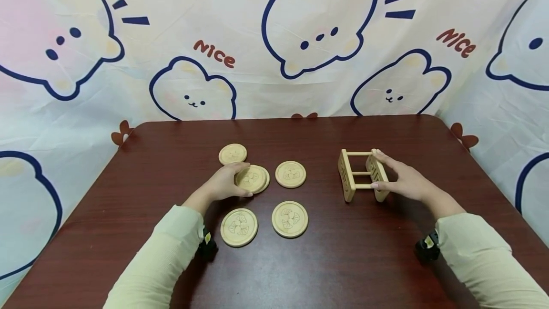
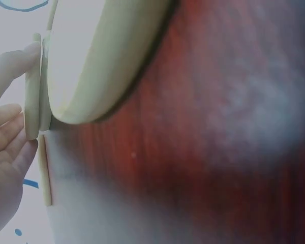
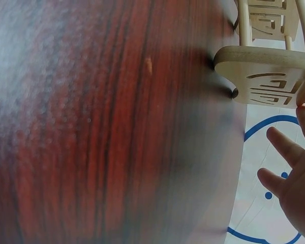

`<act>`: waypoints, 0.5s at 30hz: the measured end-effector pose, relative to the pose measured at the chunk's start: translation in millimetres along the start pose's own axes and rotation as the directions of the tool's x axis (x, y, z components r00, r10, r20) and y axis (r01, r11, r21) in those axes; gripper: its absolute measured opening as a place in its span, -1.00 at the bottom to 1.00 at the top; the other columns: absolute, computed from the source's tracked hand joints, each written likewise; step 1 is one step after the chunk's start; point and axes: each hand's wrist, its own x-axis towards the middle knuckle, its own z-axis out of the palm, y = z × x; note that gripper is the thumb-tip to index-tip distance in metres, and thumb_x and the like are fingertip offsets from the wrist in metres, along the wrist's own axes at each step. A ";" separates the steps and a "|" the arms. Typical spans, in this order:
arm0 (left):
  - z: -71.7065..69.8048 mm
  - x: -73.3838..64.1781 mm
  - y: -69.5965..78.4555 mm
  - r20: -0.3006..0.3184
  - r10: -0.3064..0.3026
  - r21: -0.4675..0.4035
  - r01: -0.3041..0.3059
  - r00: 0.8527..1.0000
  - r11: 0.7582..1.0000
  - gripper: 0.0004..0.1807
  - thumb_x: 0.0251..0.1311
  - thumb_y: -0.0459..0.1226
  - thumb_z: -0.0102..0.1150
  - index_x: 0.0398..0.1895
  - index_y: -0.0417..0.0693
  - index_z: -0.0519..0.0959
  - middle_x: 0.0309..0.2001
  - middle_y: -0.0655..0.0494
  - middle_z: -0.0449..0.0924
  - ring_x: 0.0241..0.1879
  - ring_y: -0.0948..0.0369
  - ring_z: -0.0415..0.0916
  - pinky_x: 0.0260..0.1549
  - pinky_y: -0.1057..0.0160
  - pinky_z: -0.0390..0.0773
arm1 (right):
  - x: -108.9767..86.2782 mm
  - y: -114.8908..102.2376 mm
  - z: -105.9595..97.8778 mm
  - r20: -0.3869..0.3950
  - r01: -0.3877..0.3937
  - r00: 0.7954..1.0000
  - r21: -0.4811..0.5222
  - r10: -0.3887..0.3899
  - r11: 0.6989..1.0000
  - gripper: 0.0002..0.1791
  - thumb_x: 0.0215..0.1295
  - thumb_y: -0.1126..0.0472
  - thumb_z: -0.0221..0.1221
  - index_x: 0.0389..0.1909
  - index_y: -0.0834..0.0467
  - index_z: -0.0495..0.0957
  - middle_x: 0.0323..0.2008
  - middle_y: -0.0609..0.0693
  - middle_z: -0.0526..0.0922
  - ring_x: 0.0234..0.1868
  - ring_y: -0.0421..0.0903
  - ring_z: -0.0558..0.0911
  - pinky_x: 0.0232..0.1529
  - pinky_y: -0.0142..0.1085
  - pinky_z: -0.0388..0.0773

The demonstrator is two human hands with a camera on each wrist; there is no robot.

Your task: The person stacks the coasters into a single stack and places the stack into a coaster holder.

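Observation:
My left hand [image 1: 223, 182] holds a round wooden coaster [image 1: 250, 179] by its rim, thumb at the near side and fingers at the far side. This coaster overlaps a second coaster [image 1: 267, 181] beneath it. In the left wrist view the held coaster [image 2: 32, 91] is edge-on between thumb and fingers. On the right, a small wooden coaster rack [image 1: 346, 175] has two cut-out side panels joined by rods. My right hand [image 1: 405, 182] grips its right panel between thumb and index finger. In the right wrist view the other fingers [image 3: 284, 147] are spread away from the panel [image 3: 274, 76].
Around the left hand lie more flower-engraved coasters: one behind [image 1: 233, 153], one to the right [image 1: 290, 174], and two nearer the front [image 1: 239, 227] [image 1: 289, 219]. The dark red-brown table [image 1: 343, 261] ends at a printed cloth backdrop [image 1: 249, 18].

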 end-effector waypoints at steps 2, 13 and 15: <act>0.5 1.3 0.1 0.001 0.000 0.001 0.000 1.000 1.000 -0.14 -0.28 -0.13 0.37 0.15 -0.31 0.24 0.12 -0.15 0.27 0.15 0.00 0.12 0.08 0.07 0.12 | 0.1 -0.1 0.1 0.001 -0.005 1.000 -0.005 0.005 1.000 -0.04 -0.02 -0.16 0.16 0.32 0.08 -0.11 0.30 0.13 -0.12 0.24 0.18 -0.03 0.04 0.16 -0.01; 1.9 7.3 0.6 0.010 0.006 -0.003 -0.006 1.000 1.000 -0.13 -0.28 -0.12 0.37 0.15 -0.32 0.24 0.12 -0.15 0.27 0.16 0.00 0.10 0.09 0.08 0.11 | -0.1 1.5 1.0 0.006 -0.005 1.000 0.012 0.005 1.000 -0.04 -0.03 -0.17 0.15 0.32 0.05 -0.12 0.30 0.12 -0.13 0.25 0.16 -0.06 0.05 0.16 -0.02; 2.4 8.2 -0.2 0.010 0.005 -0.003 -0.005 1.000 1.000 -0.13 -0.28 -0.12 0.37 0.15 -0.31 0.25 0.12 -0.14 0.27 0.16 0.01 0.10 0.09 0.10 0.11 | -0.3 1.4 1.1 0.004 -0.008 1.000 0.008 0.008 1.000 -0.04 -0.03 -0.17 0.15 0.32 0.04 -0.12 0.30 0.13 -0.13 0.25 0.17 -0.05 0.05 0.16 -0.02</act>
